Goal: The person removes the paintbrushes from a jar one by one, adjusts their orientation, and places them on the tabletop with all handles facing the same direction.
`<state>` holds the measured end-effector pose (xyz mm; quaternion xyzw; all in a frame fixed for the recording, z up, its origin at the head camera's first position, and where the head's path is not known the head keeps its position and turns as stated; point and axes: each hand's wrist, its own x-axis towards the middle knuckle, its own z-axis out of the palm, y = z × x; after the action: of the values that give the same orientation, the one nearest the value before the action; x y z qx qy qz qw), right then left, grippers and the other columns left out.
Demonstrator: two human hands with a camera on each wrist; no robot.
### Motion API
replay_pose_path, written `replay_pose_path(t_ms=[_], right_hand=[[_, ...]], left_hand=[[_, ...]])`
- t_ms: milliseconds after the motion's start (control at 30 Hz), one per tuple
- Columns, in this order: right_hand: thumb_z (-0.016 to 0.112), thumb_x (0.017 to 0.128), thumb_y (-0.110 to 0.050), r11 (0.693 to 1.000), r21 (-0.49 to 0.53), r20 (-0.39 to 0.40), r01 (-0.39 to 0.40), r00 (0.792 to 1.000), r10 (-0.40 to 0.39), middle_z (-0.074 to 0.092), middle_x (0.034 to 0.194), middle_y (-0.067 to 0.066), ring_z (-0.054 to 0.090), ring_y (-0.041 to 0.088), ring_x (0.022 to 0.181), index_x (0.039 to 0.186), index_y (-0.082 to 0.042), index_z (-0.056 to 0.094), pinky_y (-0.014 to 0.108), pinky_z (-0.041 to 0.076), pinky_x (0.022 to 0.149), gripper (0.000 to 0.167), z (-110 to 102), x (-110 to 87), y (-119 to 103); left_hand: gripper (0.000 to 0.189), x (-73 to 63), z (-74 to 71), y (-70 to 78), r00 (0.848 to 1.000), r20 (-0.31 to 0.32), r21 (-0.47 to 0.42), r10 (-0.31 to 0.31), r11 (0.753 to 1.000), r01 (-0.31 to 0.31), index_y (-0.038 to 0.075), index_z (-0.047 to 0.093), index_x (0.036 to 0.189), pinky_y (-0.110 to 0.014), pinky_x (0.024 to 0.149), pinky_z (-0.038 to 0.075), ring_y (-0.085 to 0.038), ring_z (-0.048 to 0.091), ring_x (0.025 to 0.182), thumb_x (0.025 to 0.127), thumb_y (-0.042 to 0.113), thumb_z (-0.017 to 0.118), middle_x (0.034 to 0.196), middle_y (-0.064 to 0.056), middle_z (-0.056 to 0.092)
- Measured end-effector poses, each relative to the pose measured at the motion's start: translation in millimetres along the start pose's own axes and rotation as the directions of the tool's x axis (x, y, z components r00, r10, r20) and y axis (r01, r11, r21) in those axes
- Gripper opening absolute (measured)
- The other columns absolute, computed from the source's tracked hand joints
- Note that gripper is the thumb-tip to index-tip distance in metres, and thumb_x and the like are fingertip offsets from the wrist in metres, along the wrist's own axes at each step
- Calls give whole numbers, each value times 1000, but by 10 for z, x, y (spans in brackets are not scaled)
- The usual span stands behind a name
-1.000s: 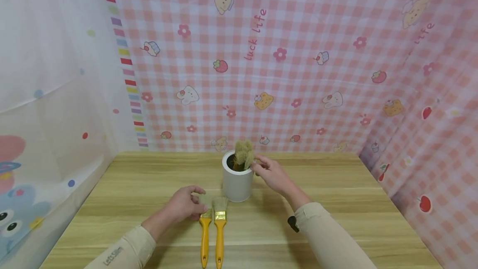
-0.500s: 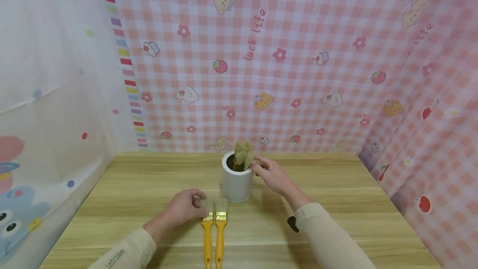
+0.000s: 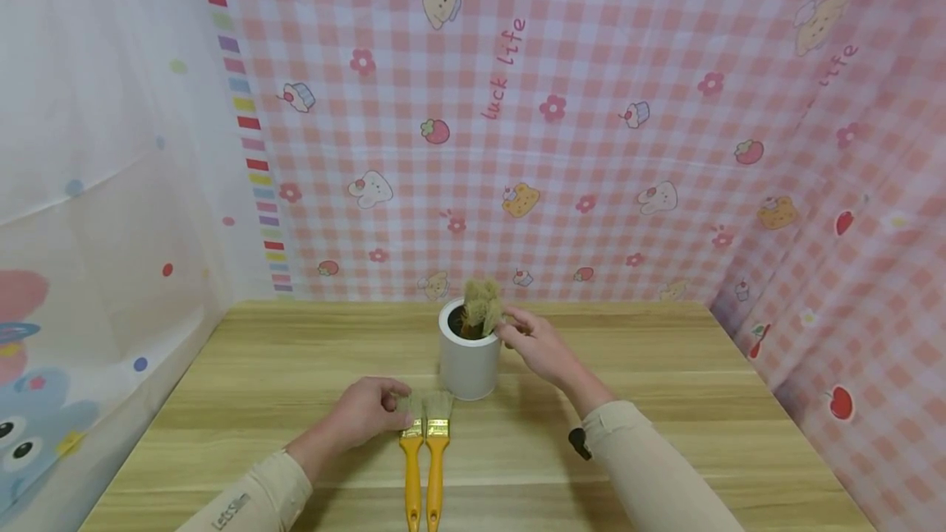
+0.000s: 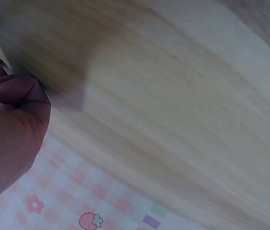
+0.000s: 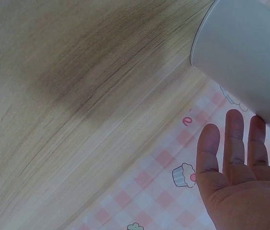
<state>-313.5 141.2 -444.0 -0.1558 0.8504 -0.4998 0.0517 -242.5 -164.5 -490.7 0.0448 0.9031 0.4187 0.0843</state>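
Two flat paintbrushes with yellow handles lie side by side on the table, bristles pointing away from me. At the bristles of the left paintbrush (image 3: 412, 466), my left hand (image 3: 367, 413) pinches with thumb and curled fingers. The right paintbrush (image 3: 438, 450) lies just beside it, untouched. Behind them stands a white cylindrical container (image 3: 469, 368), with beige bristle tufts (image 3: 483, 306) sticking up from its dark inside. My right hand (image 3: 538, 345) touches its right rim by the tufts. The right wrist view shows three fairly straight fingers (image 5: 234, 143) alongside its wall; thumb and index are outside that view.
The wood-grain table (image 3: 628, 376) reaches back to a pink checked cloth (image 3: 547, 154) hung behind it. A pale patterned cloth (image 3: 118, 187) hangs on the left, and more checked cloth (image 3: 872, 286) on the right.
My left hand has drawn the left paintbrush slightly nearer to me and right, lining it up with the other one. My right hand and the container have stayed in place.
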Motion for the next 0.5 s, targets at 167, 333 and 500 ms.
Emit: replay_pose_path(t_ms=[167, 333, 500], right_hand=[[55, 110, -38, 1000, 4, 1, -4, 1000, 4, 71, 141, 18, 70, 39, 123, 161, -19, 50, 60, 53, 111, 55, 10, 2, 9], [55, 109, -40, 1000, 16, 1, -22, 1000, 22, 69, 144, 17, 70, 36, 124, 161, -21, 50, 60, 53, 112, 55, 12, -7, 10], [55, 109, -42, 999, 18, 2, -30, 1000, 30, 68, 144, 18, 70, 37, 125, 161, -21, 50, 61, 52, 112, 56, 14, -9, -2]], left_hand=[[41, 7, 5, 4, 1000, 11, 19, 0, 1000, -1, 4, 78, 122, -27, 67, 43, -17, 51, 79, 85, 11, 91, 87, -4, 60], [44, 11, 2, 11, 1000, 7, 28, 1, 1000, -1, 5, 75, 126, -26, 64, 43, -17, 51, 77, 86, 13, 90, 87, -4, 59], [49, 62, -80, 69, 997, -78, 95, 27, 995, -19, 6, 70, 136, -33, 72, 54, -18, 60, 84, 91, 20, 86, 105, -10, 69]])
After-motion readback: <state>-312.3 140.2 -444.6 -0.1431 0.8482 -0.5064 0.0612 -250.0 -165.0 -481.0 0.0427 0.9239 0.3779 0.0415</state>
